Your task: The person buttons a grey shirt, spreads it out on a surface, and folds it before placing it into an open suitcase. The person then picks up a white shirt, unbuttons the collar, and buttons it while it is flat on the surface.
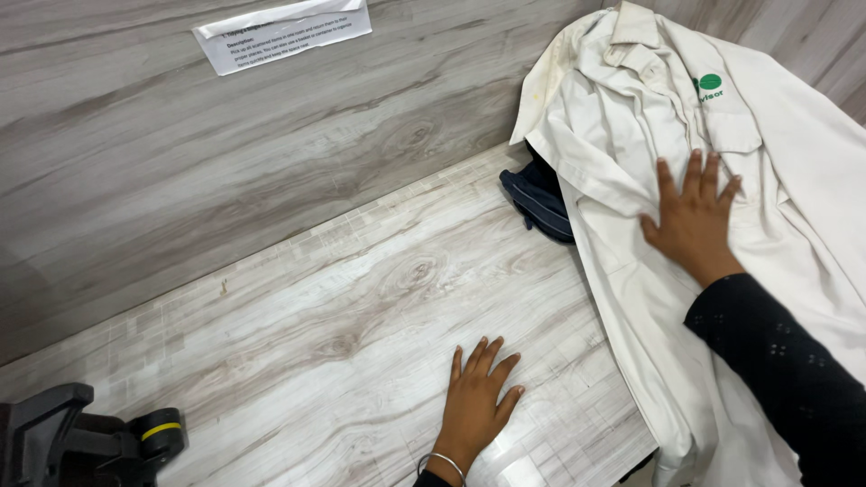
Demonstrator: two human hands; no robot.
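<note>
Our right hand (693, 216) lies flat, fingers spread, on the white shirt (722, 261) at 2 o'clock; left hand (478, 397) rests open on the counter (343, 307). The shirt looks soft and light; we would pinch its collar.

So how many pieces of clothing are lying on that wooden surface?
2 that show. A white shirt is spread at the right, with the right hand flat on it. A dark blue garment pokes out from under its left edge. More could be hidden beneath the shirt.
</note>
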